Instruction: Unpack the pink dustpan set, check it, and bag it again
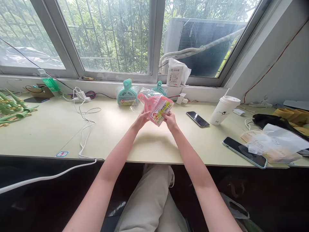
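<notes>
A pink mini dustpan and brush set (154, 104) in a clear wrapper with a yellow label is held up over the desk, tilted. My left hand (143, 118) grips its lower left side, and my right hand (170, 120) is closed on its right edge by the label. Behind it, at the back of the desk, stands a stack of wrapped teal dustpan sets (127, 93). Another teal set (159, 87) shows partly behind the pink one, its lower part hidden.
On the right of the desk (154, 151) are a phone (197, 119), a white cup with a straw (223, 110), a second phone (243, 152) and a plastic bag (277, 141). White cables (85, 135), a green bottle (50, 83) and bamboo-like stalks (14, 108) lie left.
</notes>
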Tool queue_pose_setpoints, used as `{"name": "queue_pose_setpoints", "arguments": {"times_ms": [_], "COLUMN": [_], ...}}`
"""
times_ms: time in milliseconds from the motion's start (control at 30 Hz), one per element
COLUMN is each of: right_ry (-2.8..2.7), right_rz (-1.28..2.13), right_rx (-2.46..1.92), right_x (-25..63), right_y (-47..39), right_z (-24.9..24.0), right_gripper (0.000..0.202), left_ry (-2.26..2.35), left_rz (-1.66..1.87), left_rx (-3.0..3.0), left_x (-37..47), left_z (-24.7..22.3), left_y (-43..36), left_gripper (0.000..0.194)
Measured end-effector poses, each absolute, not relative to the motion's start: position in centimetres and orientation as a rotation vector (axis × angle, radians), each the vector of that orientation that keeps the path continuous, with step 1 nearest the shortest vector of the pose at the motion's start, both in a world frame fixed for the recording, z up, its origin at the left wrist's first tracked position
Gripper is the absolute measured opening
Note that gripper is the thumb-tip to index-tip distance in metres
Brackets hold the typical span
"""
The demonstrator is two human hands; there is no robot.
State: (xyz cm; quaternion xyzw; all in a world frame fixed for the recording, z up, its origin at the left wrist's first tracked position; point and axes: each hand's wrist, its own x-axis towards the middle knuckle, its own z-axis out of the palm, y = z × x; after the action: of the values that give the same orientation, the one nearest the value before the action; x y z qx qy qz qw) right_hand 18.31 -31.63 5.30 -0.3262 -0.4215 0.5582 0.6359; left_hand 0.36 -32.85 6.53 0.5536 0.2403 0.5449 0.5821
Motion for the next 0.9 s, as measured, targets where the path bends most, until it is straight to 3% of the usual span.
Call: {"name": "queue_pose_setpoints", "arguments": {"times_ms": [300, 667, 900], "right_ry": [-0.83, -0.805, -0.76], "right_rz": [1.244, 1.257, 1.275], "right_rx": [-0.82, -0.819, -0.881], "right_x": [17.8, 17.8, 17.0], "right_y": [-31.9, -31.8, -31.9], "right_z": [5.3, 5.3, 4.8], "right_gripper": [0.027, 0.025, 0.021], "left_ry": [0.616, 0.638, 0.713], "left_rz": [0.907, 1.005, 1.052], "left_rx": [1.301, 1.302, 1.324], "left_x": [0.9, 1.7, 1.5], "left_z": [5.2, 5.1, 5.0], "left_y": [-32.6, -32.7, -32.3], "left_gripper": [0.068, 0.061, 0.069]}}
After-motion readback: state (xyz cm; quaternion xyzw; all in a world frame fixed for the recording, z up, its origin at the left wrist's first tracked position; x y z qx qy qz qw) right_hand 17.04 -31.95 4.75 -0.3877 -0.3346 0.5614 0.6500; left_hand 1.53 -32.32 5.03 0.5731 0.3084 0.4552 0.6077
